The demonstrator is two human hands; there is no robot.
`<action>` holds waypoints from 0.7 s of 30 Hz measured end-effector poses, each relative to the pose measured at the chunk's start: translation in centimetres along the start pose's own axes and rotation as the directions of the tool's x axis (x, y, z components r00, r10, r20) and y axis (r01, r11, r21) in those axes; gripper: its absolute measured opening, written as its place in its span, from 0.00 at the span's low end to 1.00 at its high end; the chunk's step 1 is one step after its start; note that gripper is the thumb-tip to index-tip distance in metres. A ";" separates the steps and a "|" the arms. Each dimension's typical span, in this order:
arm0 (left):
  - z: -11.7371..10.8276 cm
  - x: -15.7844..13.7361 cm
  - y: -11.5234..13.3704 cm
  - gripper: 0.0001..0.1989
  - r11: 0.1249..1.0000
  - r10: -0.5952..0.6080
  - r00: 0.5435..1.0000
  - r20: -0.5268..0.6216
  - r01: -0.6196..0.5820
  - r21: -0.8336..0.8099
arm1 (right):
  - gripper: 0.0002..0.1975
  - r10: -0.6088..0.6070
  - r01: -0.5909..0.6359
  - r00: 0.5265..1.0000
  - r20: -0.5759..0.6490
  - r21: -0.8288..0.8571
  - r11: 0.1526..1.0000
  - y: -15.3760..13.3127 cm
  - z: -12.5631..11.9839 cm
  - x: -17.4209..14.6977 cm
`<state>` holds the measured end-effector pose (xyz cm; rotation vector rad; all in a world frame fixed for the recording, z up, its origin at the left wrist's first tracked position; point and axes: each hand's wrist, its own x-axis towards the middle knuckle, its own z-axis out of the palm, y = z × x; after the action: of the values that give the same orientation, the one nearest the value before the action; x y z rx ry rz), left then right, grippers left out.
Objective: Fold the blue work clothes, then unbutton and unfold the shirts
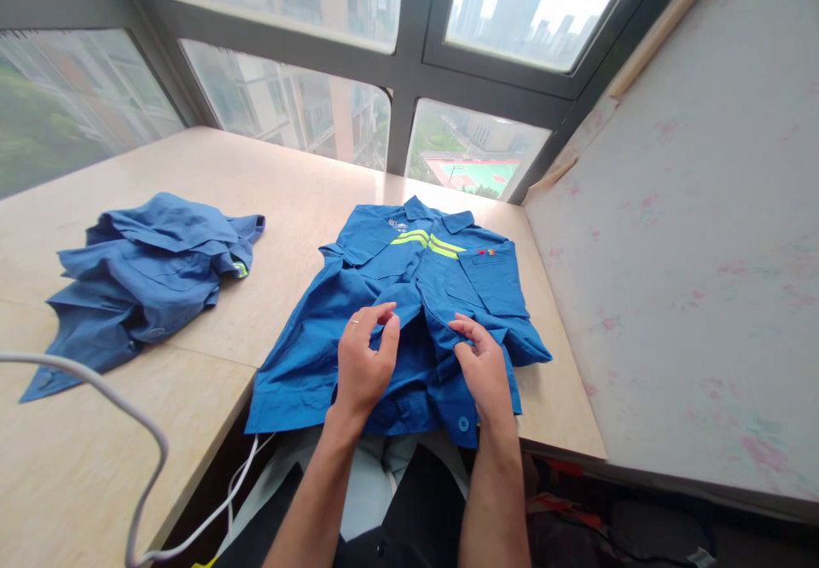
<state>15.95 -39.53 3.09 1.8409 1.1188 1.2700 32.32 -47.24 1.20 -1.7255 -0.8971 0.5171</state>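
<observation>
A blue work jacket (377,282) with yellow-green reflective stripes lies spread front side up, its collar toward the window. My left hand (368,359), with a ring on one finger, is curled at one lower front edge, thumb and fingertips close together on the cloth. At the opposite front edge, my right hand (481,363) has bent fingers and thumb around the button strip. Between my hands the front parts, showing a dark gap. A round button (463,424) shows at the hem near my right wrist. The exact fingertip contact is partly hidden.
Another blue garment (147,269) lies crumpled on the pale tabletop (287,201) to the left. A white cable (150,431) loops up at lower left. Windows (287,99) stand behind, and a flower-patterned wall (691,252) bounds the right side.
</observation>
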 end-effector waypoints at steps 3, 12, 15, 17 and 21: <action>0.7 -0.3 -0.2 0.10 1.000 0.003 0.986 0.169 -0.005 0.008 | 0.20 -0.110 0.113 0.990 0.084 -0.040 0.993 -1.0 1.0 0.5; 1.3 -1.2 -2.8 0.13 0.940 -0.046 0.905 0.423 -0.104 0.324 | 0.17 -0.287 0.416 0.891 0.353 -0.374 0.829 -0.7 3.4 5.0; 1.0 -1.3 -3.3 0.11 0.922 -0.078 0.891 0.446 -0.105 0.372 | 0.12 -0.298 0.410 0.896 0.329 -0.354 0.841 0.2 2.9 6.0; 0.8 -1.2 -3.3 0.08 0.911 -0.111 0.879 0.464 -0.096 0.400 | 0.10 -0.292 0.371 0.914 0.282 -0.289 0.883 0.6 2.3 6.2; 0.7 -0.8 -2.3 0.07 0.944 -0.117 0.911 0.395 -0.021 0.328 | 0.12 -0.178 0.200 0.959 0.221 -0.078 0.977 0.6 1.5 5.9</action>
<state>15.79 -39.24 0.62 2.1762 1.1748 0.6422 35.09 -41.77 0.64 -1.6720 -1.2465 0.5432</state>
